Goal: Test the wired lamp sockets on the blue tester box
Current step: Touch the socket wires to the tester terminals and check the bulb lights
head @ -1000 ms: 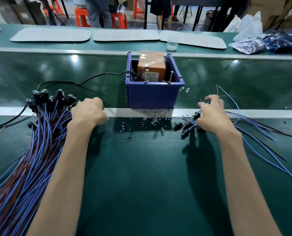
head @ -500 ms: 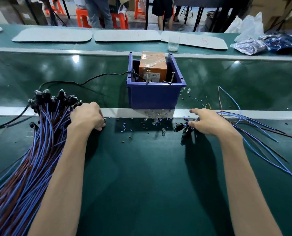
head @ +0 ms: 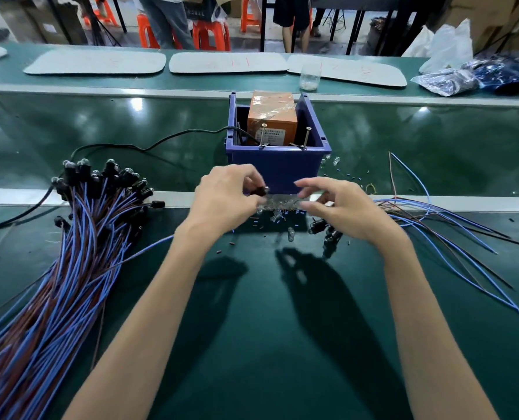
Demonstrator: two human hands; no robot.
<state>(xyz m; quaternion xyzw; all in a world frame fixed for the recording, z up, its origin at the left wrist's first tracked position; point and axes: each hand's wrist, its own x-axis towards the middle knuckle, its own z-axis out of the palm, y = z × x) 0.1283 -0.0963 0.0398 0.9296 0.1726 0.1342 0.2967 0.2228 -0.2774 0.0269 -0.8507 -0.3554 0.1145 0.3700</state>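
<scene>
A green bench (head: 252, 344) is seen, and at 8 o'clock on it a big bundle of wired lamp sockets (head: 70, 268) is laid, with blue and brown wires and the black heads towards 10 o'clock. At 12 o'clock the blue tester box (head: 278, 169) is placed, open at the top. An orange-brown block (head: 272, 116) wrapped in clear film is kept inside it, two metal pins (head: 262, 136) are stood upright at its near wall, and a black cable (head: 161, 140) is led in from 10 o'clock. At 3 o'clock a smaller group of wired sockets (head: 328, 233) is spread. Just before the box, one black socket (head: 259, 190) is pinched by the left hand (head: 222, 198). The right hand (head: 343, 207) is curled over a heap of clear bulbs (head: 278, 204); whether something is pinched cannot be told. At 1 o'clock, far, a clear cup (head: 309, 75) with small pale pieces in its bottom is stood.
</scene>
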